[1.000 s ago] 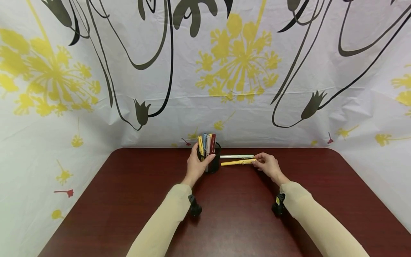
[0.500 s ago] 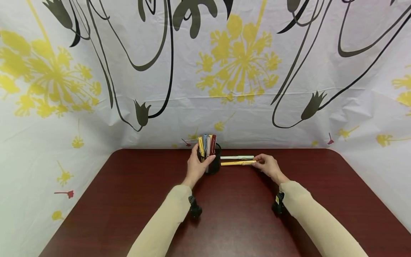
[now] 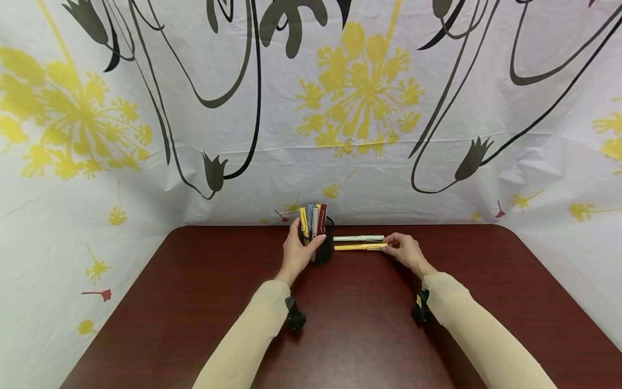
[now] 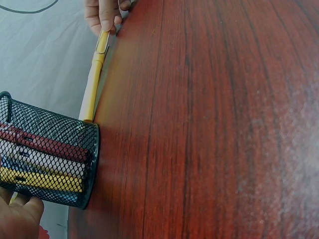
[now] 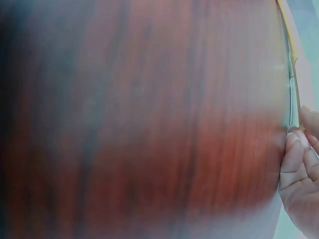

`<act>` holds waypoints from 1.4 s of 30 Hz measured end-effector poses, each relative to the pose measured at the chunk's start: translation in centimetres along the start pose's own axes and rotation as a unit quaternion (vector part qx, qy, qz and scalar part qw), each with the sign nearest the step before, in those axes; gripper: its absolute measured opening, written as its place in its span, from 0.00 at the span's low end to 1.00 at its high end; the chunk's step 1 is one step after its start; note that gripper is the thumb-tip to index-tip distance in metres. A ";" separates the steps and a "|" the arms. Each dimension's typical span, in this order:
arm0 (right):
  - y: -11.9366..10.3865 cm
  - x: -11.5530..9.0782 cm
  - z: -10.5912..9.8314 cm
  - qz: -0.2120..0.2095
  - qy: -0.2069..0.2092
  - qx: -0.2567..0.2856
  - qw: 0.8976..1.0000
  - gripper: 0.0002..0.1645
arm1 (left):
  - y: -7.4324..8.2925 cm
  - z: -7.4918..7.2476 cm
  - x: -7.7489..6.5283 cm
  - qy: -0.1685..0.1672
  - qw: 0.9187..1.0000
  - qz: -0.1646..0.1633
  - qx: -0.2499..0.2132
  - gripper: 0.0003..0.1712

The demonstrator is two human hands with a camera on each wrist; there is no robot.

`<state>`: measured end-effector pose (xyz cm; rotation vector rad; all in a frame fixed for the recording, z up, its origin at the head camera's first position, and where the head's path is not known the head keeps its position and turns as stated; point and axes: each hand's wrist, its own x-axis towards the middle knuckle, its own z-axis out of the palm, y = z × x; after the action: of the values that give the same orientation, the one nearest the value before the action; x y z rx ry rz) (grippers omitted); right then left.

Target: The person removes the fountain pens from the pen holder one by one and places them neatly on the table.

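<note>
My left hand (image 3: 295, 254) grips a black mesh pen cup (image 3: 328, 249) from its left side, thumb in front. Several pens stand in it, with yellow, blue, white-pink and dark red ones (image 3: 322, 217) showing at the top. To the right of the cup lies a pale green pen (image 3: 357, 238). In front of that pen and nearly parallel to it is a yellow pen (image 3: 358, 247); my right hand (image 3: 407, 253) pinches its clip end. In the left wrist view the yellow pen (image 4: 92, 82) reaches close to the cup's base; whether they touch I cannot tell.
The dark red wooden table (image 3: 359, 324) ends just behind the cup and pens. A white cloth with a flower print (image 3: 272, 124) hangs behind and at both sides. Each wrist carries a small black camera (image 3: 295, 316).
The yellow pen has turned slightly, from a small slant to almost level beside the pale green pen. My left hand and the cup stay where they were.
</note>
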<state>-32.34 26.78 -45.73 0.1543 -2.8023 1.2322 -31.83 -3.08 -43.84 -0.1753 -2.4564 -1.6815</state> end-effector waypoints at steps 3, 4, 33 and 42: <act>-0.1 0.1 0.0 -0.014 0.002 -0.015 1.000 0.10 | 0.0 0.0 0.0 -0.003 1.000 -0.007 -0.001 0.51; -0.1 0.1 0.0 -0.018 0.003 -0.018 1.000 0.10 | 0.0 0.0 0.0 -0.003 1.000 -0.009 -0.003 0.51; -0.1 0.5 0.0 -0.054 0.014 -0.063 0.996 0.08 | -0.1 0.0 0.1 -0.003 1.000 -0.007 0.000 0.50; -0.2 0.4 0.1 -0.041 0.003 -0.060 0.997 0.09 | 0.1 0.0 -0.1 -0.001 1.000 -0.008 -0.002 0.51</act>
<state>-32.66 26.57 -45.62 0.2553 -2.8245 1.0410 -31.76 -3.02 -43.82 -0.1572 -2.4634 -1.6931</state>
